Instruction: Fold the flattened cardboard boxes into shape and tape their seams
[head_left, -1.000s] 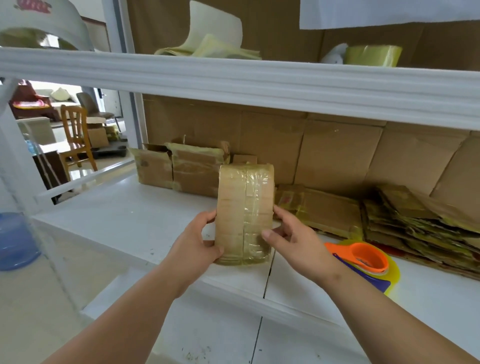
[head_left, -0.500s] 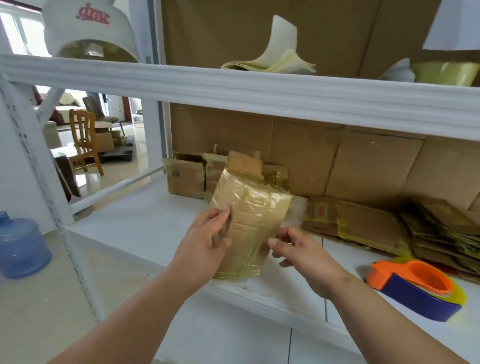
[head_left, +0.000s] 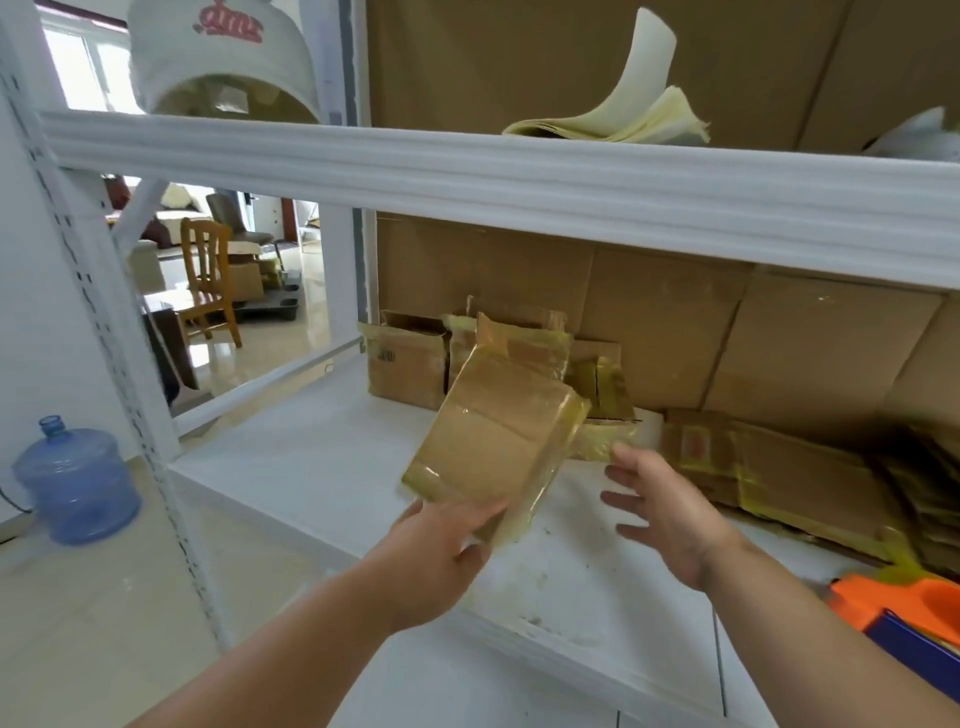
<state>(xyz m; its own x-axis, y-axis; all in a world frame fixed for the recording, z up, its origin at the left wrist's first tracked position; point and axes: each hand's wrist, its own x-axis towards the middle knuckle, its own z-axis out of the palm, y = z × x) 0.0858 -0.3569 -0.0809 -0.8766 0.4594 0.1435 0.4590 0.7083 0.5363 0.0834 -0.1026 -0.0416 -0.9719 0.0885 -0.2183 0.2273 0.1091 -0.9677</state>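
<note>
The taped cardboard box (head_left: 493, 441) sits at the middle of the view, tilted with its top toward 1 o'clock, above the white shelf (head_left: 311, 467). The left hand (head_left: 441, 551) holds its lower end: the grip is pinching the box, thumb on the front face, the other fingers hidden behind it. The box's back face and the seam side cannot be seen; glossy yellowish tape wraps its right edge. The right hand (head_left: 670, 514), at 3 o'clock from the box, is apart from it with fingers spread and nothing in it.

Half a second ago both hands were on the box, the right one at its lower right edge; now only the left holds it, and the box leans further right.

Behind the box, toward 12 o'clock, stand folded boxes (head_left: 405, 364) against the cardboard backing; their open tops show only shadow, so their contents cannot be told. At 3 o'clock a stack of flattened boxes (head_left: 779, 467) lies on the shelf, its far end blurred and cut by the frame. At 4 o'clock the orange and blue tape dispenser (head_left: 904, 613) is cut off by the right edge. A blue water jug (head_left: 75, 480) stands on the floor at 9 o'clock.
</note>
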